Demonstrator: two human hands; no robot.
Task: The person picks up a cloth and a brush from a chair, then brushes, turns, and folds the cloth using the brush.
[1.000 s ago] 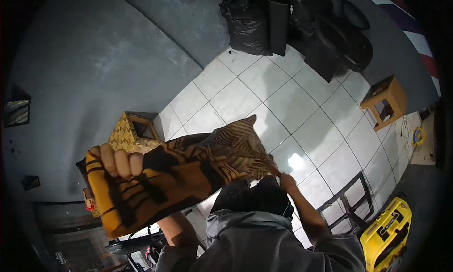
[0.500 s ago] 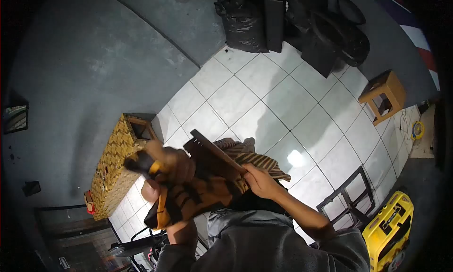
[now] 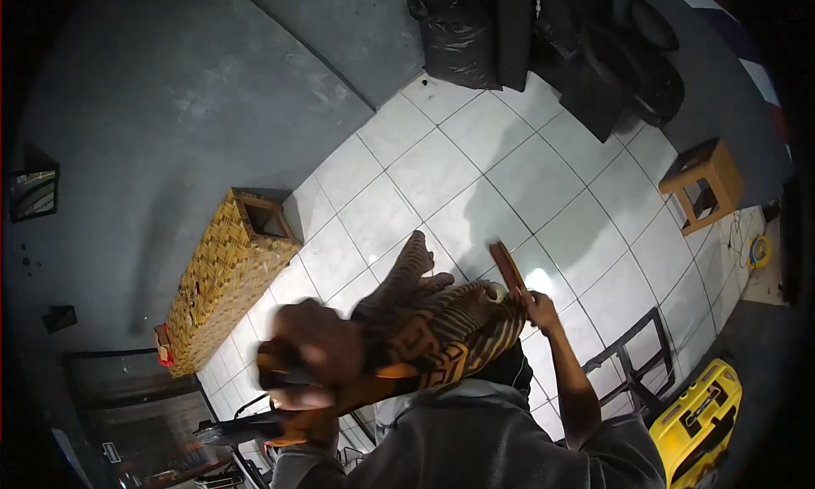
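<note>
A black, orange and brown patterned cloth (image 3: 424, 340) hangs in folds in front of my body, with a striped part on its far side. My left hand (image 3: 312, 349) is raised close to the camera and smeared by motion. Its fingers appear closed around the cloth's left end, where a dark part shows. On the other side my right hand (image 3: 541, 311) grips the lower end of a flat reddish-brown wooden bar (image 3: 507, 266). The striped cloth reaches the bar beside my fingers. Whether the bar is fastened to the cloth cannot be told.
A woven box (image 3: 229, 277) stands by the grey wall at left. Black bags (image 3: 458, 43) and dark items are at the back. A cardboard box (image 3: 703, 183), a black frame (image 3: 632, 357) and a yellow toy car (image 3: 700, 421) are at right on the tiled floor (image 3: 441, 158).
My right hand and the wooden bar have moved right, and the bar has turned more upright. The cloth has spread wider. My left hand has come lower and looks larger.
</note>
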